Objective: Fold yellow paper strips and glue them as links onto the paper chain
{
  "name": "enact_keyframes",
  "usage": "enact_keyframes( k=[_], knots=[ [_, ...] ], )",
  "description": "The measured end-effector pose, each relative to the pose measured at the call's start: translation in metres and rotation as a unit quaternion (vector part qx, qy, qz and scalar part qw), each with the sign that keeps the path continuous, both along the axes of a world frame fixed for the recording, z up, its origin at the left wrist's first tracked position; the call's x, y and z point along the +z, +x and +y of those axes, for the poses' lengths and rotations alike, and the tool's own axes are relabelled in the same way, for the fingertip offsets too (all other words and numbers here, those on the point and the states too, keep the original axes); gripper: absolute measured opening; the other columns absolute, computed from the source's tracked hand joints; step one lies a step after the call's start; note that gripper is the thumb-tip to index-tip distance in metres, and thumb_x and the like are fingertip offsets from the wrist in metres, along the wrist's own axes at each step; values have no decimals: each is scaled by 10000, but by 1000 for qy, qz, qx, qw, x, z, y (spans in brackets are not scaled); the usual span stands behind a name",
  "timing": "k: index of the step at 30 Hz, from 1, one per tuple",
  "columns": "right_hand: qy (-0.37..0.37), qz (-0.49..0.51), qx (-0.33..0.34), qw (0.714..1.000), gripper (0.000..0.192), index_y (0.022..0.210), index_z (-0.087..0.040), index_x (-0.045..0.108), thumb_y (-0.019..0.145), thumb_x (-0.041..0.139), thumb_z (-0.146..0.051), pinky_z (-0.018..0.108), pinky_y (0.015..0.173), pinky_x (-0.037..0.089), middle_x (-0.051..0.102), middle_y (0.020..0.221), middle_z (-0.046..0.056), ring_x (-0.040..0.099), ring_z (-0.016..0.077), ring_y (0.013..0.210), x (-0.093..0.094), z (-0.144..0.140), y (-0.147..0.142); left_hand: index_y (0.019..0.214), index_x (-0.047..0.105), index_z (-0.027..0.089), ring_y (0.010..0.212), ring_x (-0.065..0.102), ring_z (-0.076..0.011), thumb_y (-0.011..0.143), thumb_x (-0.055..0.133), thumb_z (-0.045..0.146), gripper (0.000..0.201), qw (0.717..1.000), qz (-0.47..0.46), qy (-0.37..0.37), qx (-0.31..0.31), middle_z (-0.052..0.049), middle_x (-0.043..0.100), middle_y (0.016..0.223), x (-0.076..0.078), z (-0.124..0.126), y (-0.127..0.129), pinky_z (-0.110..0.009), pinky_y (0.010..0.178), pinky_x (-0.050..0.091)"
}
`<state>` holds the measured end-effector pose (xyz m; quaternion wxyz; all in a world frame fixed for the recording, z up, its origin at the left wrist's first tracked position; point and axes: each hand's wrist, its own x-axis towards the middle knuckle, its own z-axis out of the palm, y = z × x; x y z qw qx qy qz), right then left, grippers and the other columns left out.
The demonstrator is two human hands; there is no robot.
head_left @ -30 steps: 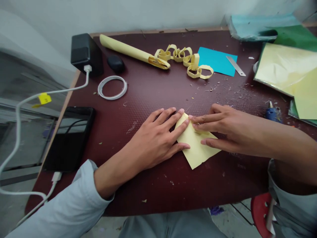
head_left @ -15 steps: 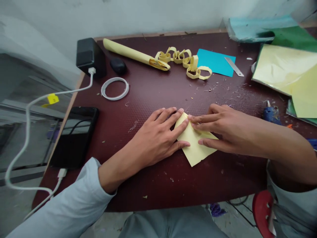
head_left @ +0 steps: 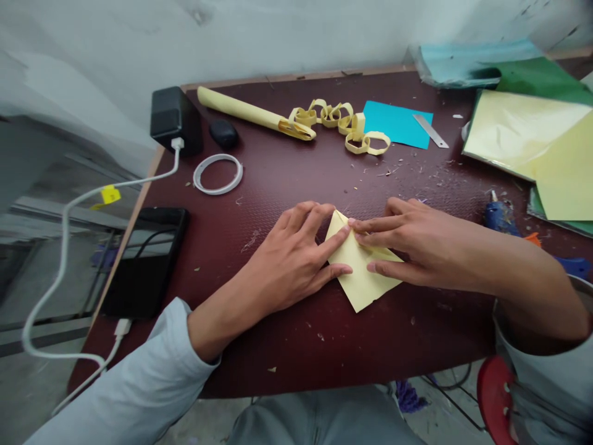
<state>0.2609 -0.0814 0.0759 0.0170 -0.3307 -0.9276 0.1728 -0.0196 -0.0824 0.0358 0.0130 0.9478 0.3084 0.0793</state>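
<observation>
A folded sheet of pale yellow paper [head_left: 364, 275] lies flat on the dark red table, one corner pointing toward me and a narrow tip pointing away. My left hand [head_left: 294, 256] rests at its left edge, fingers spread, with the forefinger and thumb on the paper. From the right, my right hand [head_left: 407, 244] lies over the fold with its fingers stretched out and fingertips touching the paper near the upper tip. Part of the sheet's right side is hidden under the right hand.
Behind are a rolled yellow paper tube [head_left: 245, 111], a yellow paper chain [head_left: 345, 120], a blue sheet [head_left: 393, 123] and a blade [head_left: 430, 131]. A white ring [head_left: 217, 189], phone [head_left: 143, 262] and cabled black box [head_left: 175, 117] stand left. A glue gun [head_left: 501, 216] and paper packs [head_left: 519, 133] lie right.
The view has shifted slightly. My left fingers have bent and drawn back a little at the paper's tip; the right hand and paper are nearly unchanged.
</observation>
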Motion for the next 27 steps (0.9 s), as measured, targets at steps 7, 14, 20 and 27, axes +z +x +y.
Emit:
enact_keyframes(
  k=[7,14,20,27],
  knots=[
    [12,0,3,1000,320,1278,-240,823,1098,623,-414,453,873,433,767,1482,93,606,299,994,-1,-1,2,1607,600,169,1566,463,-442,1128,552,539,607,1000,-6,3,-12,-200,559,1666,-2,2,-1,-615,1267,429],
    [14,-2,-1,1000,338,1304,-236,812,1096,628,-428,439,854,414,774,1462,102,594,294,977,-2,-1,1,1607,598,145,1537,495,-435,1137,533,533,613,1000,6,7,-12,-212,552,1683,-2,2,0,-610,1267,420],
    [19,-5,5,1000,350,1297,-220,814,1107,609,-430,432,845,405,766,1477,115,586,288,971,-2,-1,2,1604,604,160,1445,524,-437,1130,546,525,601,1000,5,9,-11,-200,599,1603,-1,2,0,-615,1220,447],
    [-6,7,-9,1000,343,1301,-245,823,1099,616,-428,456,873,433,770,1470,102,607,300,995,0,0,1,1588,608,155,1466,503,-433,1128,541,537,602,1000,-3,6,-14,-213,583,1621,-3,2,-1,-612,1221,446]
  ],
)
